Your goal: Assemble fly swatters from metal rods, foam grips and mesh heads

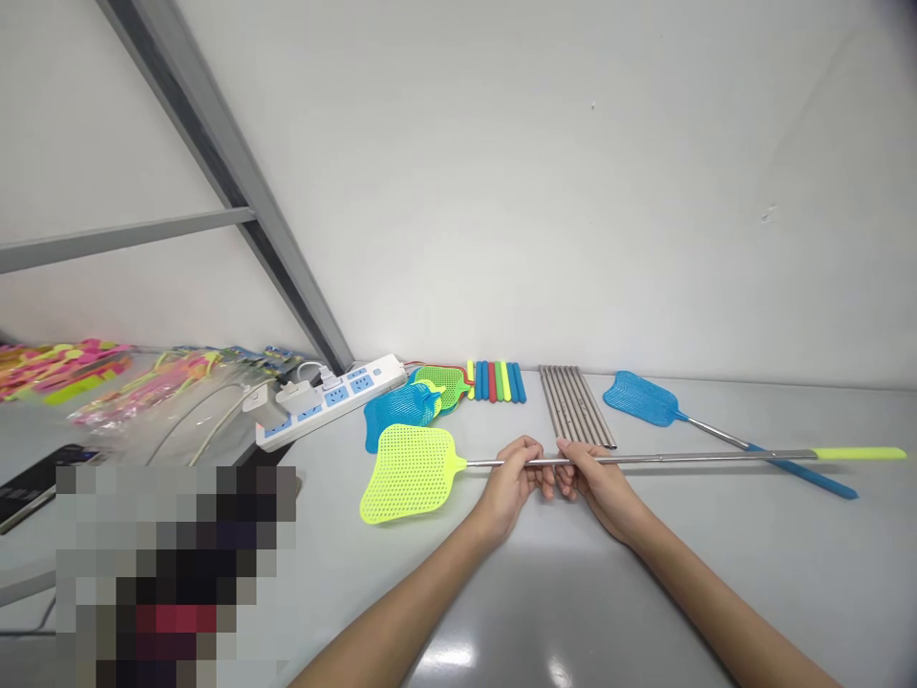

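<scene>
Both my hands grip the metal rod of a yellow fly swatter (412,473), which lies crosswise in front of me with its head to the left and its yellow handle to the right. My left hand (512,478) is closed round the rod nearer the head. Close beside it, my right hand (591,478) pinches the rod with thumb and fingers. Behind the rod's right part lies a blue fly swatter (641,397), its handle passing under the yellow one. Several metal rods (575,406) lie in a row just beyond my hands.
Coloured handle grips (496,381) lie in a row by the wall. Left of them are stacked blue swatter heads (401,413) and a green swatter head (444,382). A white power strip (333,401) with plugs, a metal frame post (236,191) and bagged colourful items (154,382) occupy the left.
</scene>
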Motion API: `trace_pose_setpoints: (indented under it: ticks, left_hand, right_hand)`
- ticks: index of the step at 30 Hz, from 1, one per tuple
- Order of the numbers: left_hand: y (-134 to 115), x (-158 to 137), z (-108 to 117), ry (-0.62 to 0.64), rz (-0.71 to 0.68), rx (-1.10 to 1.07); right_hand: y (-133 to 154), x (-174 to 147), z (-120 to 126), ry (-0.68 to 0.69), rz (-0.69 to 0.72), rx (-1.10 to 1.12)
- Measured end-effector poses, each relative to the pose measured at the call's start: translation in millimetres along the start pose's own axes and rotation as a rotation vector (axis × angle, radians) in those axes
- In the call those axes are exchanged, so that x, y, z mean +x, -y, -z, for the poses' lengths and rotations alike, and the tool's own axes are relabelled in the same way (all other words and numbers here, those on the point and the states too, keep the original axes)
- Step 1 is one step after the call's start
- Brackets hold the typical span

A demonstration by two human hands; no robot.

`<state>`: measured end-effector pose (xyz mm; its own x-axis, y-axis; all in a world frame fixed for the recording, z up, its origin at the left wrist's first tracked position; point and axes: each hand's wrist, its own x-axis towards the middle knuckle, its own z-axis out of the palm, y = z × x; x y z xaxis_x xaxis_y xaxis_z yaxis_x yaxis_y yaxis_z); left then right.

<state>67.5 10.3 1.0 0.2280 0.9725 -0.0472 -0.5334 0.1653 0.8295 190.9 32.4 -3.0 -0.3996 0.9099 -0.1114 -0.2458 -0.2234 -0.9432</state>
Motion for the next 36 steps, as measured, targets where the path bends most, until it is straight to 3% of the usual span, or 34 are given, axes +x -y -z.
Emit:
trace_pose_setpoints:
  ticks: [25, 36]
  left_hand:
    - [4.0, 1.9, 1.3, 0.018, -0.006, 0.049]
    - [-4.6, -2.2, -2.4, 0.141, 0.076, 0.115]
  right_hand:
    - [-0.8, -1.3, 1.6, -0.005, -0.002, -0.034]
    - [-1.7, -1.0, -0.7, -0.008, 0.015, 0.025]
